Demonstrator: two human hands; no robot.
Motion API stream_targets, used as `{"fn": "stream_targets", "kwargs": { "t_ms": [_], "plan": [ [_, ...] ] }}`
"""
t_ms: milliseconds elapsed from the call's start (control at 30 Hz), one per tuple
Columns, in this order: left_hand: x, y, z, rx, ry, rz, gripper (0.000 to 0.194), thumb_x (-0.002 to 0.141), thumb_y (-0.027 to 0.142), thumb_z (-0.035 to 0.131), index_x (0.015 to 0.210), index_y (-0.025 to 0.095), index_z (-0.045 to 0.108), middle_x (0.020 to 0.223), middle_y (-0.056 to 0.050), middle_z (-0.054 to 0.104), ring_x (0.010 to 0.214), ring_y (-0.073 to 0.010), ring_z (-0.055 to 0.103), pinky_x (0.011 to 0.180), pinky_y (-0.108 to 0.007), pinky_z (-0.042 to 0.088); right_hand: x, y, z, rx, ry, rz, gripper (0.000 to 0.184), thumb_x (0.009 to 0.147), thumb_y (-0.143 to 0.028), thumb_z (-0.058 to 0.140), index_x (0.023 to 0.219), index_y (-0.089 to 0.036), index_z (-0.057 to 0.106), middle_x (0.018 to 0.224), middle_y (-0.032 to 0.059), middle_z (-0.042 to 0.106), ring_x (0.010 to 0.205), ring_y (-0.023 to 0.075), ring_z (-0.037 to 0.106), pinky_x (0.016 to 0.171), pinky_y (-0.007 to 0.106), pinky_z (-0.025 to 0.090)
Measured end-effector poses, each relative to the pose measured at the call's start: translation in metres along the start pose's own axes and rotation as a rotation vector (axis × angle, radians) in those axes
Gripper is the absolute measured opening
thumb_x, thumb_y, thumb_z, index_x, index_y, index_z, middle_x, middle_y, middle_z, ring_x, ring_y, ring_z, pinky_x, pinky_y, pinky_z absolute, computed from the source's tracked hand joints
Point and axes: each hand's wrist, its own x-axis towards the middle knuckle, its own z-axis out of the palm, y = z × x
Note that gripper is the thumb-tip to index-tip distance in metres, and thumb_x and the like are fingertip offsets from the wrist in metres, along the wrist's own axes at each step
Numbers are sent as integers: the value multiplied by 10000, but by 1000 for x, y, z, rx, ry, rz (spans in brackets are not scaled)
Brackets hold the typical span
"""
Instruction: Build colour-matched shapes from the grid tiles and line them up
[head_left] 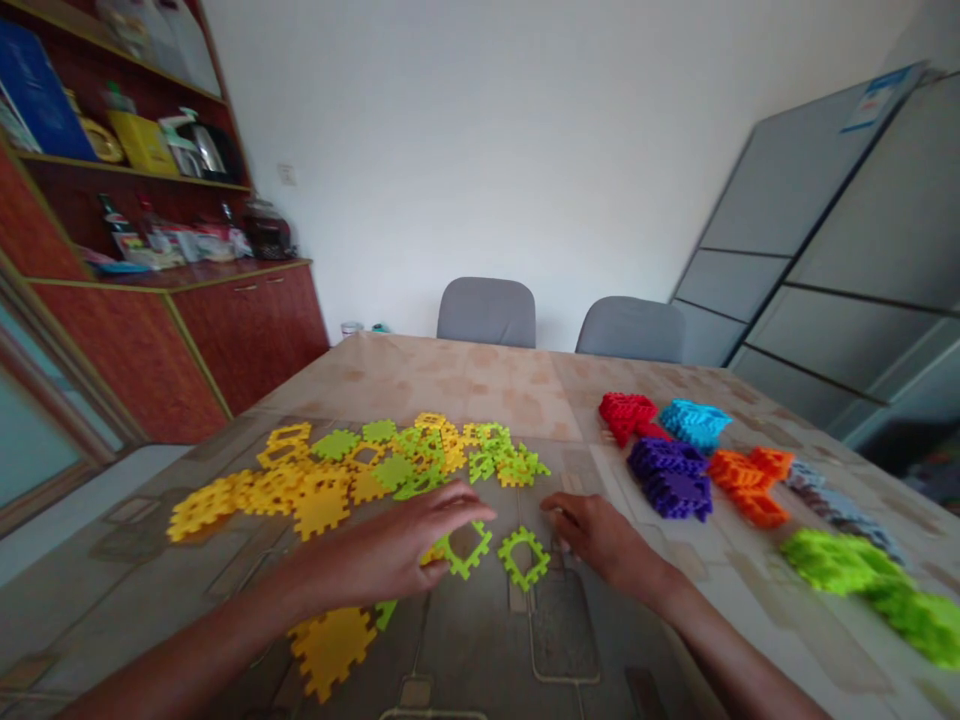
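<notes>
My left hand [409,545] lies over the table with fingers stretched out, its tips above a lime green open-frame tile [466,550]. A second green frame tile [524,556] lies just right of it, between my hands. My right hand [592,535] rests on the table beside that tile with its fingers curled down; I cannot make out anything in them. A spread of yellow and green interlocking tiles [360,465] lies beyond my left hand. A yellow solid tile [332,648] lies under my left forearm.
Stacks of tiles sit on the right of the table [480,390]: red [626,413], blue [694,422], purple [671,478], orange [750,480], grey [840,510], green [877,585]. Two grey chairs [487,312] stand at the far edge. A red cabinet [150,330] is left, grey cupboards right.
</notes>
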Motion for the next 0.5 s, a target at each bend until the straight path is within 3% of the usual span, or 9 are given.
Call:
{"fn": "stream_targets", "kwargs": {
  "t_ms": [133, 300, 500],
  "plan": [
    [14, 6, 9, -67, -27, 45, 851, 694, -42, 516, 1433, 359, 378, 1407, -12, 484, 1311, -206, 452, 1118, -324, 348, 3, 8, -4, 102, -1, 22, 295, 930, -227, 408, 1019, -139, 675, 691, 50, 680, 617, 162, 614, 576, 243, 386],
    [36, 3, 17, -69, -73, 115, 862, 664, -52, 515, 1438, 306, 390, 1425, -35, 489, 1347, -218, 420, 1137, -320, 327, 4, 18, -10, 71, 40, 24, 316, 920, -282, 453, 1090, -138, 677, 740, 63, 701, 639, 161, 612, 576, 242, 375],
    [61, 6, 15, -103, -142, 196, 837, 682, -41, 501, 1433, 317, 408, 1430, -8, 504, 1320, -198, 463, 1133, -334, 346, 3, 25, -23, 66, 90, 1, 310, 916, -251, 458, 1089, -123, 680, 754, 64, 701, 630, 152, 594, 565, 238, 368]
  ]
}}
